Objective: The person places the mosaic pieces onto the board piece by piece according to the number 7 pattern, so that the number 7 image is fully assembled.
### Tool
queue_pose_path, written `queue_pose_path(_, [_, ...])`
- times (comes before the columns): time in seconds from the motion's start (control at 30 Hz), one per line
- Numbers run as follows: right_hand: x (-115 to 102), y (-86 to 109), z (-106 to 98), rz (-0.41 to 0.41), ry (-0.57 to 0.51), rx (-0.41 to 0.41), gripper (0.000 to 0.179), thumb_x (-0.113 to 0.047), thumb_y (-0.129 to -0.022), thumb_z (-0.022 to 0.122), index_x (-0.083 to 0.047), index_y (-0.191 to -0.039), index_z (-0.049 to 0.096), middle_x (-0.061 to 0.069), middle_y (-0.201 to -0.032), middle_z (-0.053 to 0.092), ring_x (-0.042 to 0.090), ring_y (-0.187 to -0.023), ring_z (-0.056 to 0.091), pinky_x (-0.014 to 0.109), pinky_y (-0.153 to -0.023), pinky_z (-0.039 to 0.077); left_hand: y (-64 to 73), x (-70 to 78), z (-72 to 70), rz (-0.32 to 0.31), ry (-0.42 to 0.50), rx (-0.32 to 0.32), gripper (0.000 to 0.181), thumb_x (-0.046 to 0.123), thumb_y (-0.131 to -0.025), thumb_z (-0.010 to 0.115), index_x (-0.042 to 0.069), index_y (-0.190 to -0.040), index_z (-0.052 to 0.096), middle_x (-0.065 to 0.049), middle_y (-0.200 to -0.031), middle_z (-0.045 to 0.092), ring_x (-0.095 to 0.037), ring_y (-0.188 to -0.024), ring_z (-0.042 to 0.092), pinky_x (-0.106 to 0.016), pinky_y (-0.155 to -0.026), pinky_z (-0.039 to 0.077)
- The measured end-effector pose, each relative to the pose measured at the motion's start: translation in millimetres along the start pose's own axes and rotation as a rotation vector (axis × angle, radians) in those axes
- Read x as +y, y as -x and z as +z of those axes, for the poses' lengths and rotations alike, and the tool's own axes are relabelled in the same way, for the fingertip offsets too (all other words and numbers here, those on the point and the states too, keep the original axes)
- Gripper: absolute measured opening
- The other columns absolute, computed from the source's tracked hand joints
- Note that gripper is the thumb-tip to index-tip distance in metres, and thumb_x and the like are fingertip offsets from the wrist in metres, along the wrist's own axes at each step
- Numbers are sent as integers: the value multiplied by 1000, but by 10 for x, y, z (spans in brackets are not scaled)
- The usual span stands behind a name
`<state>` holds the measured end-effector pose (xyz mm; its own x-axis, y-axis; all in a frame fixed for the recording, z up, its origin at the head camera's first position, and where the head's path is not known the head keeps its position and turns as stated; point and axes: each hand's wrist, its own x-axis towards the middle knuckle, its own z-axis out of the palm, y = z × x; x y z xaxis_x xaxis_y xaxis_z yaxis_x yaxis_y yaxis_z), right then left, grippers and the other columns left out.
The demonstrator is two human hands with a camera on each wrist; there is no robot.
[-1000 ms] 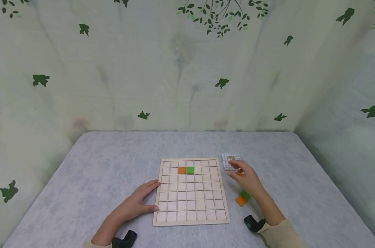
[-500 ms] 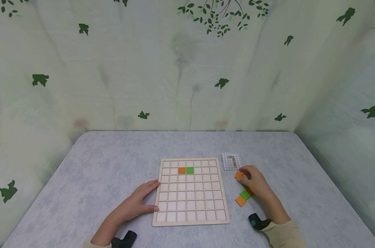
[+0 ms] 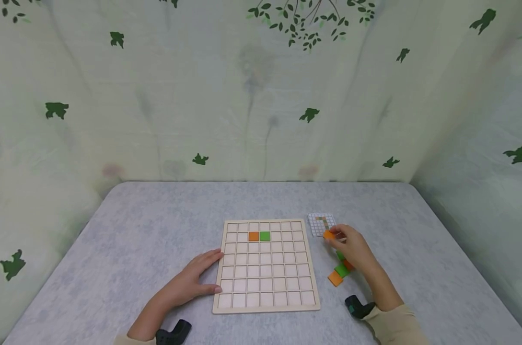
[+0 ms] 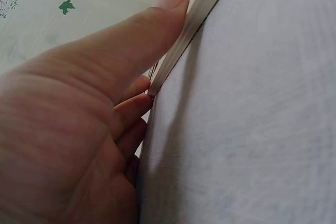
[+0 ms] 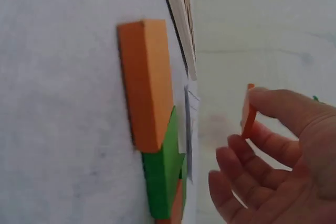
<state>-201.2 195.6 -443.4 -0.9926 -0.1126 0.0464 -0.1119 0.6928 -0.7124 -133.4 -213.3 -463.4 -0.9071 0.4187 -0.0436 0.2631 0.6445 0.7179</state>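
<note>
My left hand (image 3: 193, 280) rests against the left edge of a wooden grid board (image 3: 265, 307), thumb and fingertips touching its rim. In the left wrist view its thumb (image 4: 131, 35) lies along the board's side. Between thumb and fingertips, my right hand (image 3: 353, 247) pinches an orange square tile (image 3: 328, 235), raised off the table near the pattern card (image 3: 319, 224). In the right wrist view that tile shows nearly edge-on. An orange tile (image 3: 253, 236) and a green tile (image 3: 264, 235) sit side by side in the board's second row.
Just right of the board lie several loose tiles in a line, with an orange tile (image 3: 335, 279) nearest and a green tile (image 3: 342, 270) touching it. The card carries a printed grid with a coloured pattern. A patterned cloth wall (image 3: 261, 120) stands behind the grey table (image 3: 157, 215).
My right hand drew back from over the card to the loose tiles, then pinched an orange tile and lifted it slightly toward the card. The left hand stays on the board.
</note>
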Motion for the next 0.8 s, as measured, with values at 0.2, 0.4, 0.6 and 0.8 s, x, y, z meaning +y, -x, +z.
queue_pose_path(0.2, [-344, -68, 40, -151, -53, 15, 30, -15, -83, 66, -2, -110, 59, 9, -102, 58, 22, -90, 55, 35, -74, 48, 4, -4, 3, 20, -2, 6, 85, 50, -72, 68, 10, -139, 35, -11, -143, 27, -36, -130, 19, -58, -99, 19])
queue_pose_path(0.4, [-738, -174, 192, -251, -98, 1, 27, -15, -83, 66, -6, -108, 61, 5, -101, 58, 19, -89, 54, 33, -73, 46, 4, -3, 4, 8, -1, 7, 85, 50, -71, 68, 10, -139, 35, -11, -143, 28, -36, -130, 19, -57, -99, 19])
queue_pose_path(0.6, [-900, -277, 463, -330, -186, -29, 27, -16, -84, 65, -8, -110, 61, 3, -102, 56, 15, -88, 52, 30, -72, 47, 5, -6, 5, 9, 2, 11, 85, 50, -71, 69, 10, -139, 36, -11, -143, 28, -36, -130, 19, -57, -99, 19])
queue_pose_path(0.8, [-777, -322, 712, -320, -206, -68, 27, -14, -84, 65, -6, -109, 63, 3, -101, 57, 15, -85, 53, 29, -72, 47, -2, -13, 9, 0, -8, 4, 86, 52, -71, 68, 11, -139, 36, -10, -143, 28, -35, -130, 19, -57, -99, 19])
